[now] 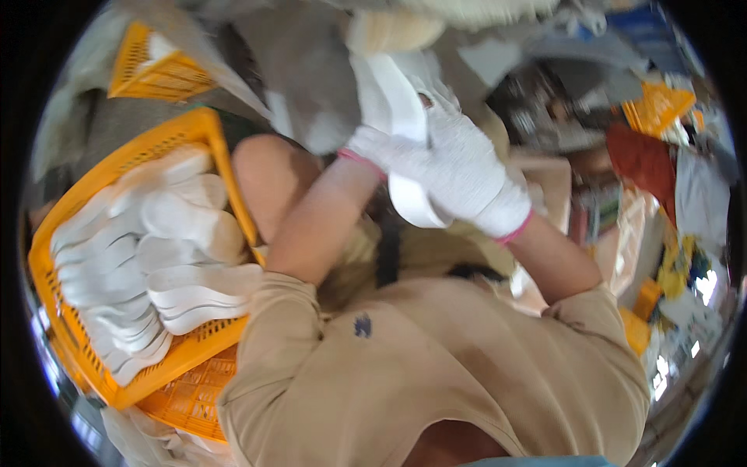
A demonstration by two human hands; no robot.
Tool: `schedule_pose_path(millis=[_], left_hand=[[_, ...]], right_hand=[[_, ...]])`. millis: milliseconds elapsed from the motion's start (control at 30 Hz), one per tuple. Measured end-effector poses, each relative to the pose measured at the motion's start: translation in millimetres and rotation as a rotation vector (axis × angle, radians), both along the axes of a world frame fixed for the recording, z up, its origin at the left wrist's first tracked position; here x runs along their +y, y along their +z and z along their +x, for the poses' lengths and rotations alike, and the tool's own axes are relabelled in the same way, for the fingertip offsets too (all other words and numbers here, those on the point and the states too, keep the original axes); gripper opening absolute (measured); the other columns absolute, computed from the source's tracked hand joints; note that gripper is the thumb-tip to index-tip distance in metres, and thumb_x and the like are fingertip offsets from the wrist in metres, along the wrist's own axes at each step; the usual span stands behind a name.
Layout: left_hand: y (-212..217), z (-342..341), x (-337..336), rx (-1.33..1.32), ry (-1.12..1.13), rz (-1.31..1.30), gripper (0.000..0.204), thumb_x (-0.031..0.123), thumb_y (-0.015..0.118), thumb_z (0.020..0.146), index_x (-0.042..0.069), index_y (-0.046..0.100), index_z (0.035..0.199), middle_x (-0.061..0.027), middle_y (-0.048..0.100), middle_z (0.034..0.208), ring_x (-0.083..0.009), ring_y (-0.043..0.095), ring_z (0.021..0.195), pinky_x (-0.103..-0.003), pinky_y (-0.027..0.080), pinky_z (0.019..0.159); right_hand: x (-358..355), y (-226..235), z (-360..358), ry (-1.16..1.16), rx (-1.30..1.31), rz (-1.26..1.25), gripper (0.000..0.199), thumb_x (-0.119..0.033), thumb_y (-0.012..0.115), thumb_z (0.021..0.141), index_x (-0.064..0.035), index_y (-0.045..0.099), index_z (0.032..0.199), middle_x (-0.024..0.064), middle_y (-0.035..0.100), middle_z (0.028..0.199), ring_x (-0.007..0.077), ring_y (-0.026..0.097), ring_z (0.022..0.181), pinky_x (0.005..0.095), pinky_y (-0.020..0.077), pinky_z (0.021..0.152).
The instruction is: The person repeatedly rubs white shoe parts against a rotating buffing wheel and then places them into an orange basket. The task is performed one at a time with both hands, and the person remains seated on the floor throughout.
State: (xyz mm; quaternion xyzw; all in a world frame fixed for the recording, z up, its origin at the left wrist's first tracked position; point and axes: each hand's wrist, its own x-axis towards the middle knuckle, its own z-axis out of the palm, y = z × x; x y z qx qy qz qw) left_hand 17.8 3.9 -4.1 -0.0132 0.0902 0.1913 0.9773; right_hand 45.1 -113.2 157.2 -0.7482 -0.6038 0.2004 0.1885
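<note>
A white shoe sole (414, 205) is held upright in front of my chest, its long edge facing me. My left hand (372, 117), in a white knit glove with a pink cuff, is closed round its left side. From the right, my right hand (465, 162), gloved the same way, grips it with the fingers pointing up and away. The gloves cover parts of the sole. To my left, a yellow plastic crate (208, 124) holds several stacked white soles (167, 241).
A pale, blurred, fuzzy-edged shape (482, 9) lies just beyond my hands. Another yellow crate (163, 74) stands far left, and an orange crate (194, 397) sits under the full one. On the right are a pinkish box (545, 183), a red cloth (642, 163) and mixed clutter.
</note>
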Motion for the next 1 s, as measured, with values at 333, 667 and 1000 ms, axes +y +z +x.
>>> schedule_pose_path(millis=[333,667,1000], left_hand=[[6,-5,4,-0.327,0.02,0.027,0.083,0.072,0.042,0.095,0.0,0.056,0.134,-0.0224,0.067,0.119,-0.0393,0.067,0.107,-0.054,0.059,0.093],[26,-18,38,0.719,0.264,0.59,0.058,0.047,0.032,0.105,-0.001,0.06,0.121,-0.0231,0.07,0.113,-0.0353,0.071,0.092,-0.049,0.062,0.08],[10,-20,17,0.58,0.478,0.498,0.051,0.045,0.033,0.108,0.004,0.06,0.123,-0.0183,0.07,0.119,-0.0336,0.071,0.105,-0.042,0.059,0.089]], right_hand=[[-39,-29,-7,-0.172,-0.285,0.22,0.037,-0.026,0.078,0.082,-0.0069,0.07,0.114,0.0138,0.074,0.106,0.0327,0.073,0.096,0.0404,0.0593,0.083],[29,-21,-9,-0.334,-0.115,0.203,0.04,-0.045,0.076,0.082,-0.0135,0.076,0.107,0.0111,0.075,0.095,0.0341,0.074,0.086,0.0436,0.0578,0.079],[35,-27,-9,-0.503,0.02,0.187,0.052,-0.054,0.077,0.082,-0.0092,0.076,0.109,0.0145,0.076,0.088,0.034,0.075,0.083,0.0435,0.0593,0.075]])
